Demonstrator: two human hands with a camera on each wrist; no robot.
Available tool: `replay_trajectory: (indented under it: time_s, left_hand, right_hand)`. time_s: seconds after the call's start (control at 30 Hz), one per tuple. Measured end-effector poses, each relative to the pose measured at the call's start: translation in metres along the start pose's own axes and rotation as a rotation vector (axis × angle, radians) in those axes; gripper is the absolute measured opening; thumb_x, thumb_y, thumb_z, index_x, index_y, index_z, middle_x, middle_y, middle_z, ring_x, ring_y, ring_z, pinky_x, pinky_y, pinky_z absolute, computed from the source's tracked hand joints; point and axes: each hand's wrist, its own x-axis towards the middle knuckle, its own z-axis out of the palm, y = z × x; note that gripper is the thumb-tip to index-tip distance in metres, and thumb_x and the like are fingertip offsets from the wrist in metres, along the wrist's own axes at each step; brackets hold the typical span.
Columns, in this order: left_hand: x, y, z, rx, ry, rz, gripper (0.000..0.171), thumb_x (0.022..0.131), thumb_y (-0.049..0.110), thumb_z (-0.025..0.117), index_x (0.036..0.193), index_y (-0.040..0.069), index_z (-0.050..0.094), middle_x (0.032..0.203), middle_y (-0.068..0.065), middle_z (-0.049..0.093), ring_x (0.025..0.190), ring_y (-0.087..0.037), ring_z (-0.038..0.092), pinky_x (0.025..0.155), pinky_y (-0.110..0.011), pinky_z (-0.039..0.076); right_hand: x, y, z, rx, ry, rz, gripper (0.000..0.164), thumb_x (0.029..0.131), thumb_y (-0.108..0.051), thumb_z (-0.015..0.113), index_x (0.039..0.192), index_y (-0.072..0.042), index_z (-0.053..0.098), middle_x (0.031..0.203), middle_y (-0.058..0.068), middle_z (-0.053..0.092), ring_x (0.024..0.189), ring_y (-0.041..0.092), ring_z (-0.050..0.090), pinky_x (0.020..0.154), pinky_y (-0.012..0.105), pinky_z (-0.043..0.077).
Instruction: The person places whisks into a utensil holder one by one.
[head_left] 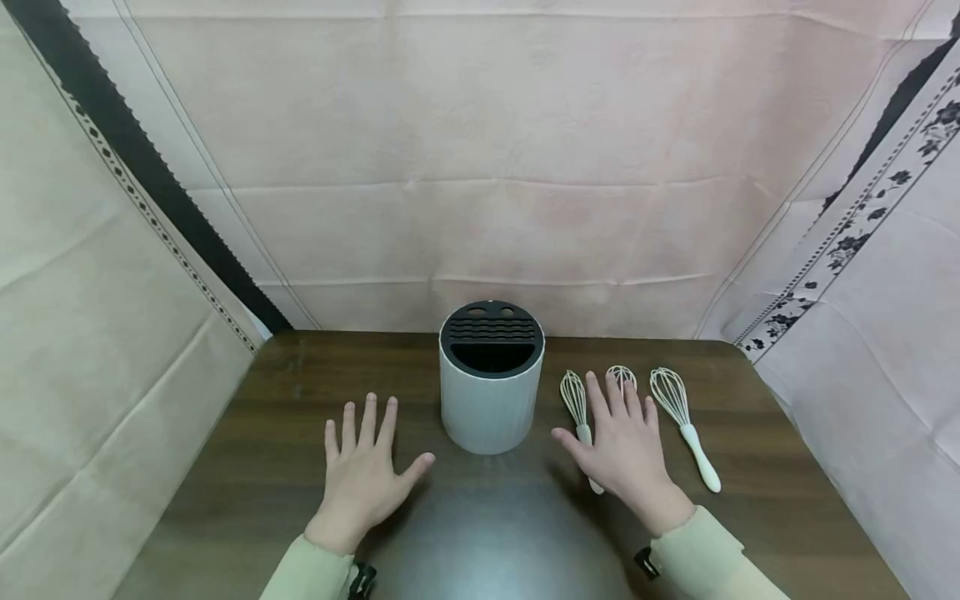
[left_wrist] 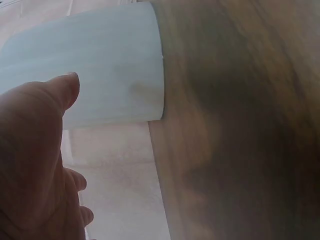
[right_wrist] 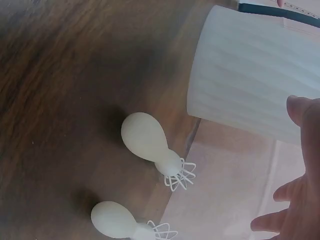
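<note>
My left hand (head_left: 362, 483) is spread palm down over the table, left of a white utensil holder (head_left: 487, 408) with a dark slotted lid (head_left: 492, 327). Its fingers are straight and hold nothing. On the other side, my right hand (head_left: 624, 450) hovers with spread fingers above the whisks, partly covering them. One white whisk (head_left: 574, 398) lies left of that hand, its handle partly hidden. Another whisk (head_left: 622, 375) shows only its wire head past the fingertips. A third whisk (head_left: 686, 425) lies fully visible to the right. In the right wrist view, two whisk handles (right_wrist: 144, 136) point toward the camera.
The brown wooden table (head_left: 300, 367) has rounded back corners. A pale cloth (head_left: 480, 225) hangs behind it, with more cloth along the left and right sides. The utensil holder stands near the table's back edge.
</note>
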Motion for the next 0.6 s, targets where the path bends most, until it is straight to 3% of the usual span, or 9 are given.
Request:
replay_trajectory:
  time_s: [0.43, 0.6]
  left_hand:
    - [0.002, 0.004, -0.005, -0.041, -0.013, -0.023, 0.100, 0.082, 0.082, 0.031, 0.156, 0.020, 0.010, 0.160, -0.014, 0.004, 0.144, -0.042, -0.002, 0.109, -0.064, -0.004]
    - [0.007, 0.008, -0.008, -0.184, -0.024, -0.047, 0.097, 0.084, 0.080, 0.034, 0.157, 0.021, 0.007, 0.161, -0.012, 0.005, 0.144, -0.040, 0.000, 0.109, -0.063, -0.001]
  right_hand:
    - [0.017, 0.010, 0.005, 0.176, -0.138, 0.064, 0.104, 0.081, -0.080, 0.041, 0.155, -0.010, 0.019, 0.150, 0.024, 0.032, 0.132, 0.049, 0.032, 0.098, 0.066, 0.031]
    - [0.027, 0.013, 0.011, 0.271, -0.198, 0.127, 0.107, 0.079, -0.081, 0.043, 0.155, -0.010, 0.016, 0.151, 0.023, 0.031, 0.133, 0.046, 0.033, 0.095, 0.064, 0.036]
